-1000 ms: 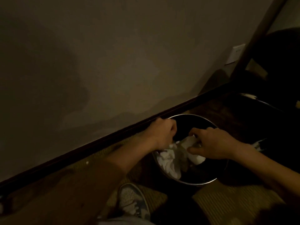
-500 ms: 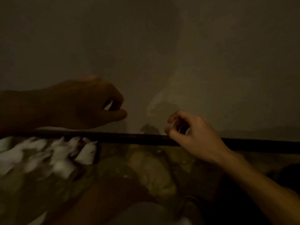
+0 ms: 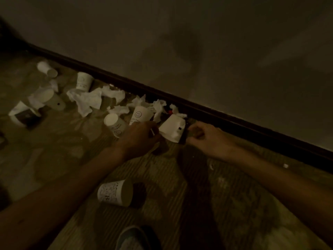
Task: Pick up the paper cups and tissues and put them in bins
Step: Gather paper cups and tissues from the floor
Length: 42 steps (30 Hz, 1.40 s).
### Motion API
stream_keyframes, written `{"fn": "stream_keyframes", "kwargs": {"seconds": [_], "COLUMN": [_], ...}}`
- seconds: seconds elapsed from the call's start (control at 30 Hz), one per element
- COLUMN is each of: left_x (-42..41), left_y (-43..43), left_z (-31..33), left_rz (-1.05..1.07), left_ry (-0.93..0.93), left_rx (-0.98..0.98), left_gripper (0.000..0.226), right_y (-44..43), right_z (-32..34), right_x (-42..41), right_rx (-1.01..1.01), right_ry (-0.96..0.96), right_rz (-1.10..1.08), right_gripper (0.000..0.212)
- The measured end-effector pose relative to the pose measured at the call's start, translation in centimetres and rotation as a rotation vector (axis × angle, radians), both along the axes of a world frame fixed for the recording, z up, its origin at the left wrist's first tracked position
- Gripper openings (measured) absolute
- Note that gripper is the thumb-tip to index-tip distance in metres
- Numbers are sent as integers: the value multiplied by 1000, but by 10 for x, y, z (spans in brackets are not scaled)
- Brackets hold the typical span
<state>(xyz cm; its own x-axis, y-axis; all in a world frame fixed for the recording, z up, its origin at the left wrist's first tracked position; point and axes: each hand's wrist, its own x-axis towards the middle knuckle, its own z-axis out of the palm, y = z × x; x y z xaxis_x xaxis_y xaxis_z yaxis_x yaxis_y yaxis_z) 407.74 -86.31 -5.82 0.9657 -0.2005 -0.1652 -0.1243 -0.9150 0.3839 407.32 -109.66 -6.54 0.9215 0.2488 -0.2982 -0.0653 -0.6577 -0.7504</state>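
A crushed white paper cup (image 3: 172,128) lies on the carpet by the baseboard, between my two hands. My left hand (image 3: 140,136) reaches it from the left, curled fingertips at its lower left edge; whether they grip it is unclear. My right hand (image 3: 207,136) sits just right of the cup, fingers loosely curled with nothing seen in them. A smiley-print cup (image 3: 138,114) and another cup (image 3: 115,124) lie just left of my left hand. A printed cup (image 3: 115,193) lies on its side under my left forearm. Crumpled tissues (image 3: 88,100) spread along the wall. No bin is in view.
More paper cups (image 3: 47,69) (image 3: 83,83) and tissues (image 3: 158,107) are scattered to the left on the carpet. A dark baseboard (image 3: 234,123) and plain wall run diagonally behind. My shoe (image 3: 133,239) shows at the bottom edge. The light is dim.
The view has swung from the bin, where both hands dropped tissues, left to the litter on the floor. Both hands, empty half a second ago, have come down on either side of the crushed cup.
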Motion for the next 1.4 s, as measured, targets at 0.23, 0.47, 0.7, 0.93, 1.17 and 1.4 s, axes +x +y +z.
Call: {"fn": "stream_keyframes", "kwargs": {"seconds": [0.23,0.47,0.7,0.93,1.17,1.4], "left_x": [47,80,77,61,92,101], "left_y": [-4,-21,-23,-27,-35,-53], "left_z": [-51,-71,-82,-85,-85,-110], "left_rz": [151,0,0,-61,103,-21], "left_ry": [6,137,302,418,26,37], "left_rx": [-45,42,-175,-345,-347,-157], "left_gripper": [30,49,60,44,38,42], "right_y": [38,50,50,33,10,7], "right_z": [-49,-76,-74,-77,-82,-87], "right_x": [48,66,58,49,46,51], "right_rx": [52,144,361,279,297,349], "right_ry": [262,461,591,444,439,499], "right_rz": [-124,-362,-574,-519,-518,-499], "right_gripper": [39,54,59,16,16,14]}}
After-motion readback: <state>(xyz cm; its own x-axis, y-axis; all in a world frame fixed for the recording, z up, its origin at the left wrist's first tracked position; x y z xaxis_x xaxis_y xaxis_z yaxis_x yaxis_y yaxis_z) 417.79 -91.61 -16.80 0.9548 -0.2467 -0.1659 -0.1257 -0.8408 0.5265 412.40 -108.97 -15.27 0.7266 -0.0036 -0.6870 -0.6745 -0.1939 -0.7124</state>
